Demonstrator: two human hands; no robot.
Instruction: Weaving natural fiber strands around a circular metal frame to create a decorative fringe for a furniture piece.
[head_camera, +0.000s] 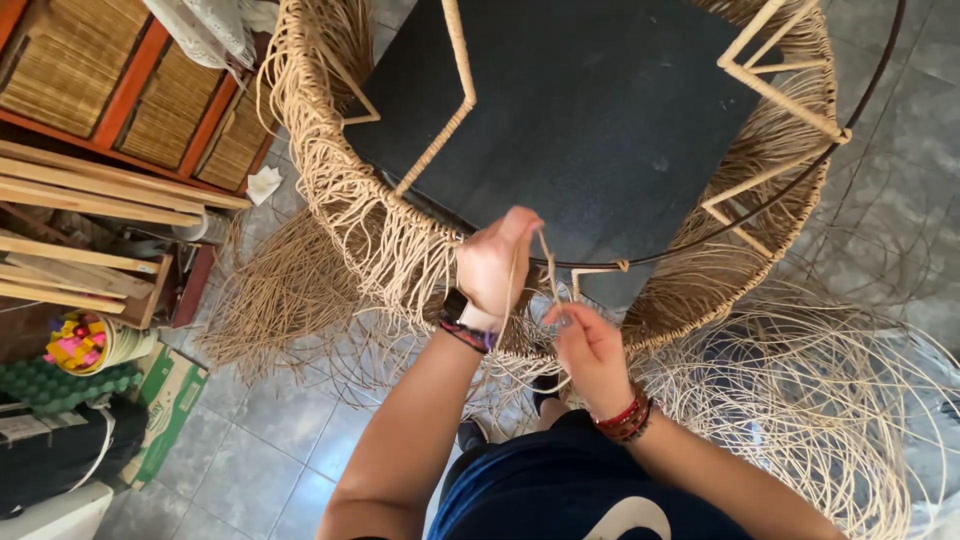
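Hands (540, 300) pinch cane strand (549, 262); fingertips hidden, frame (400, 240) cropped.

single head-worn view, facing steeply down from above the person's own arms. close range: the left hand (495, 265) and right hand (590, 350) sit mid-frame.

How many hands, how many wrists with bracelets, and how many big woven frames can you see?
Hands: 2, the left hand and the right hand, both pinching thin cane strands
Wrists with bracelets: 2
Big woven frame: 1
Total: 5
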